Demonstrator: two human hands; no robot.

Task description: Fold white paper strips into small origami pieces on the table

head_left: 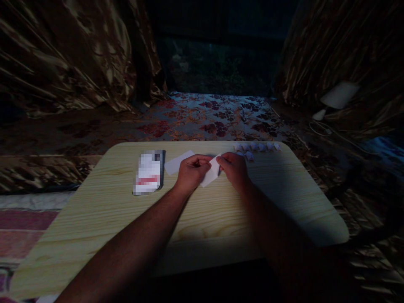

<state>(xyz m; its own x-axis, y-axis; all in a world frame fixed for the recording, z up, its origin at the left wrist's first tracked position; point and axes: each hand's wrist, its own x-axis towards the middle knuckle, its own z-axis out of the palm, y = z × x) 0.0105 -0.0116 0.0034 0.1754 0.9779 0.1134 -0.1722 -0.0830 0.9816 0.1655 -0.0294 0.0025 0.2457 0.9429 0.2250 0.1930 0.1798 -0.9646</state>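
Both hands hold one small piece of white paper [211, 173] above the middle of the table. My left hand [190, 171] pinches its left side between thumb and fingers. At the upper right corner, my right hand [235, 167] grips the same paper with thumb and forefinger. A fold seems to run near that corner, though the dim light hides detail. Just left of my left hand lies a flat strip of white paper [176, 163]. Beyond my right hand, several small folded white pieces [253, 147] sit in rows at the table's far edge.
A phone-shaped object with a blurred-out surface [147, 172] lies left on the pale wooden table [202, 227]. A patterned cloth [208, 118] covers the ledge behind. Curtains [72, 54] hang at both sides. A white lamp [339, 94] with a cord stands at the right.
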